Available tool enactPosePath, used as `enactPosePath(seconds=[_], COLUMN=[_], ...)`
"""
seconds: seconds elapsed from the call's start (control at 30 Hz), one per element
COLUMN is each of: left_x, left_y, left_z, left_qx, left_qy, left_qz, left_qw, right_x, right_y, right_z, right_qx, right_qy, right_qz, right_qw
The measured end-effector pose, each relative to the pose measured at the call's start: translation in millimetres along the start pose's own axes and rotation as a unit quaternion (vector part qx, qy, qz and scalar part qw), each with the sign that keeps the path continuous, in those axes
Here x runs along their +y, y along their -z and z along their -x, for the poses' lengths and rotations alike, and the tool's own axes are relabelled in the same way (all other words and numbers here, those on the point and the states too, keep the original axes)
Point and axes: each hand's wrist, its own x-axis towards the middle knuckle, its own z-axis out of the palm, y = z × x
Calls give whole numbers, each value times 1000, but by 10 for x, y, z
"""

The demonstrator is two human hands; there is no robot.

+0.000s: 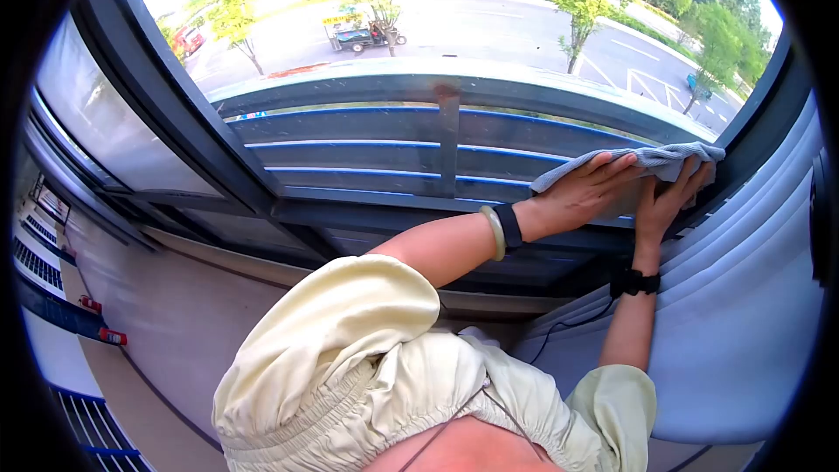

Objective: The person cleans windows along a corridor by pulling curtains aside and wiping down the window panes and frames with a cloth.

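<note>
A grey-blue cloth lies bunched against the window glass, near the right side of the dark window frame. My left hand, with a pale bangle and a dark band at its wrist, presses on the cloth's left part, fingers stretched out to the right. Close beside it, my right hand reaches up with its fingers spread on the cloth's right part. A black band circles the right wrist. The fingers of both hands lie over the cloth, not wrapped round it.
A pale curtain hangs at the right, with a black cable near its lower left. Metal rails cross outside the glass, beyond them a road with a three-wheeled vehicle. Red fire extinguishers stand far left.
</note>
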Motion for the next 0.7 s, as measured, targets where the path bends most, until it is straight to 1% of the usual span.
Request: enactPosePath(seconds=[0.1, 0.2, 0.4, 0.47, 0.53, 0.57, 0.6, 0.67, 0.7], left_x=[-167, -371, -962, -1200, -1432, -1525, -1609, -1765, -1821], left_y=[267, 521, 1196, 1435, 1635, 1726, 1815, 1984, 2051], left_z=[436, 892, 1795, 2124, 2492, 2657, 2818, 3151, 3297], left_qx=[-30, -49, -31, -17, -13, -2, 8, 13, 16], left_qy=[-25, 5, 120, 144, 174, 202, 230, 250, 262], left_qz=[-63, -112, -125, -144, -162, -168, -174, -181, -186], left_qw=[997, 992, 984, 979, 971, 965, 958, 951, 947], right_x=[-334, -847, -2098, -2529, -3003, -3233, -3459, -3889, -4085], right_y=[-181, -432, -959, -1212, -1387, -1458, -1535, -1696, -1774], right_z=[311, 413, 230, 238, 242, 258, 252, 273, 296], right_qx=[-3, -3, -18, -10, -48, -79, -87, -88, -74], right_qy=[-4, 8, 79, 107, 111, 108, 120, 146, 173], right_qz=[15, 16, -54, -45, -54, -60, -69, -75, -38], right_qw=[1000, 1000, 995, 993, 991, 989, 987, 982, 981])
